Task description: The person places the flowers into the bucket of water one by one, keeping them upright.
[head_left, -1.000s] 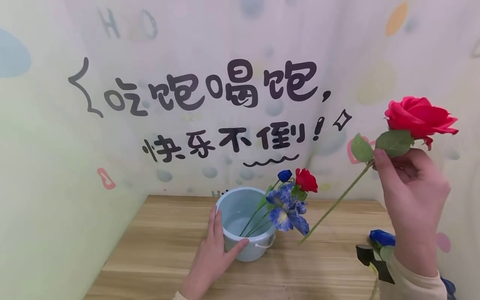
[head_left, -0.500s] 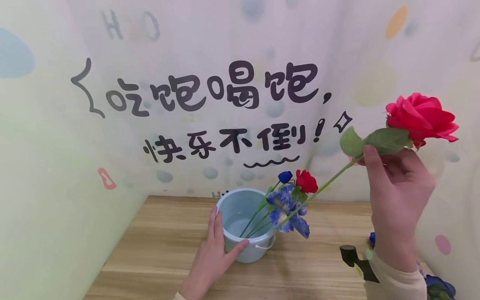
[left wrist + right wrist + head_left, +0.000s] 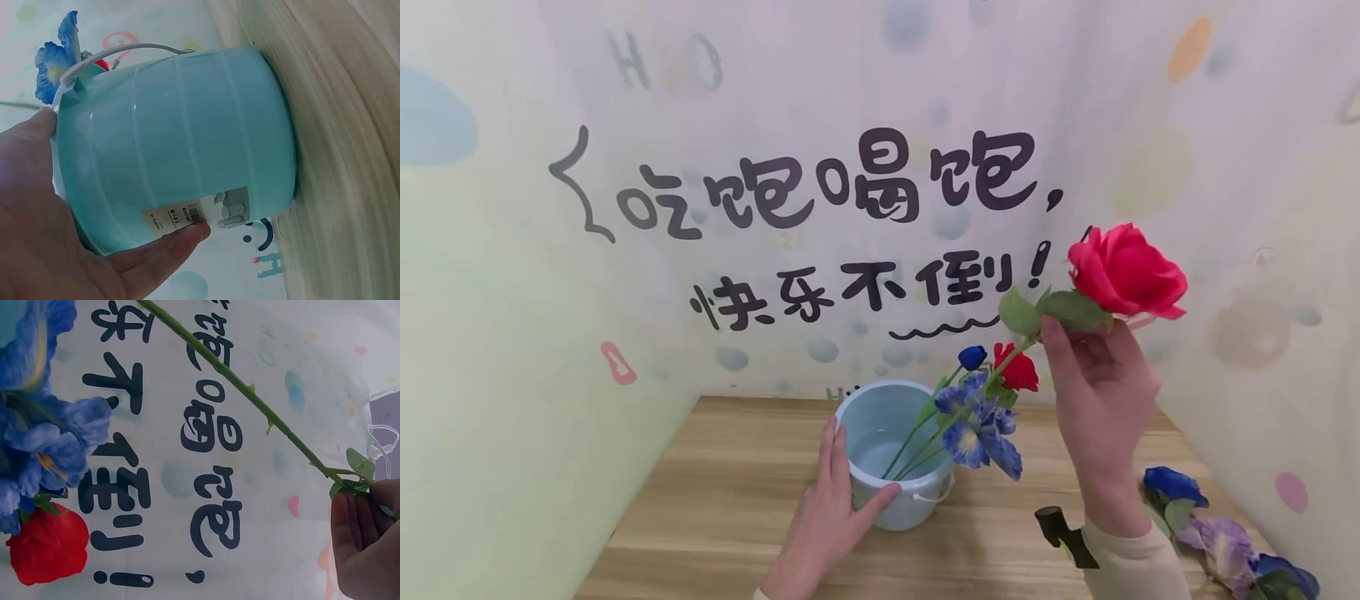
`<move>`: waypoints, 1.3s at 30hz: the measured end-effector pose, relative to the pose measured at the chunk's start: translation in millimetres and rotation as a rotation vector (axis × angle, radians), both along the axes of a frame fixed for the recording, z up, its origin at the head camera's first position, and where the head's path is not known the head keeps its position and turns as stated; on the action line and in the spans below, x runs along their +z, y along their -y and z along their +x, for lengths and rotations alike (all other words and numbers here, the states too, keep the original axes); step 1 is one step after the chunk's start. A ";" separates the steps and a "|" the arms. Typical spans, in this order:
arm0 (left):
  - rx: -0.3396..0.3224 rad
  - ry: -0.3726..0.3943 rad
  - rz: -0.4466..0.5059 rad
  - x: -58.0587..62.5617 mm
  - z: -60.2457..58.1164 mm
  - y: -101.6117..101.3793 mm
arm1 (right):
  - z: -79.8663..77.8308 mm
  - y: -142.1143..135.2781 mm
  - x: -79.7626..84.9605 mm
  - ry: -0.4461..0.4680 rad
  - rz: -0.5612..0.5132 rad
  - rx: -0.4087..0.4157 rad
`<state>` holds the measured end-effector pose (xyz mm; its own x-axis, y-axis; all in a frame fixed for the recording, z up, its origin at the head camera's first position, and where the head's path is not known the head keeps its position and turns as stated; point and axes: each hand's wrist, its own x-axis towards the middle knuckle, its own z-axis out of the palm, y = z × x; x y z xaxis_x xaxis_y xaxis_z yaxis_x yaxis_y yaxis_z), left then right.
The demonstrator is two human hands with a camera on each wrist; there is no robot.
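Note:
A light blue bucket (image 3: 898, 508) stands on the wooden table, its wire handle hanging at the front right. My left hand (image 3: 823, 521) holds its left side, thumb at the front rim and fingers along the wall; in the left wrist view the fingertips lie by a label (image 3: 178, 215). Up at the right, my right hand (image 3: 1105, 400) pinches a large artificial red rose (image 3: 1127, 271) by the stem just below its leaves. The long thorny stem (image 3: 250, 397) slants down left toward the bucket, overlapping a blue iris (image 3: 977, 437) leaning out of it.
A smaller red rose (image 3: 1017, 368) and a blue bud (image 3: 972, 358) also lean rightward from the bucket. At the table's right lie a blue flower (image 3: 1174, 485), a purple flower (image 3: 1221, 546) and another dark blue one (image 3: 1285, 579). Behind the table hangs a printed backdrop (image 3: 820, 92).
My right hand has carried the large rose leftward, bringing its stem over the bucket. The flowers on the table at right have come into fuller view. My left hand stays on the bucket.

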<state>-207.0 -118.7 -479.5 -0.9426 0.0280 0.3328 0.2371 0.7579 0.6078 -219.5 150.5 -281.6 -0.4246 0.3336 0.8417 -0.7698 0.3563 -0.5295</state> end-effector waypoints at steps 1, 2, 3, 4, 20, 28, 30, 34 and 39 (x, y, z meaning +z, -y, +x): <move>0.001 0.001 0.000 -0.2 -0.2 0.0 | -1.4 2.3 -2.0 -0.011 0.005 -0.002; 0.001 0.004 0.000 -0.2 -0.3 0.0 | -2.8 4.2 -4.1 -0.019 0.009 -0.005; 0.002 0.007 -0.001 -0.2 -0.3 -0.1 | -4.2 6.1 -6.2 -0.029 0.011 0.001; 0.003 0.010 -0.001 -0.1 -0.2 -0.1 | -5.5 7.9 -8.1 -0.037 0.012 0.012; -0.001 0.005 0.021 -0.8 0.8 -1.5 | -6.7 36.0 -66.8 -0.022 0.070 0.204; 0.001 0.011 0.022 -1.1 0.8 -1.2 | 3.2 43.0 -99.0 0.098 0.105 0.173; 0.004 0.022 0.019 -1.1 1.4 -1.0 | 6.8 45.1 -105.1 0.123 0.112 0.144; 0.010 0.024 0.014 0.0 0.9 -0.8 | 13.8 50.1 -114.6 0.177 0.085 0.122; 0.010 0.002 0.010 1.5 -0.9 -0.9 | 21.6 57.1 -126.9 0.235 0.050 0.139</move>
<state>-207.9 -117.8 -478.0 -0.9434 0.0151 0.3314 0.2285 0.7538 0.6161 -197.8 93.4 -408.5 -0.6489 0.2188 0.7288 -0.6713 0.2863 -0.6837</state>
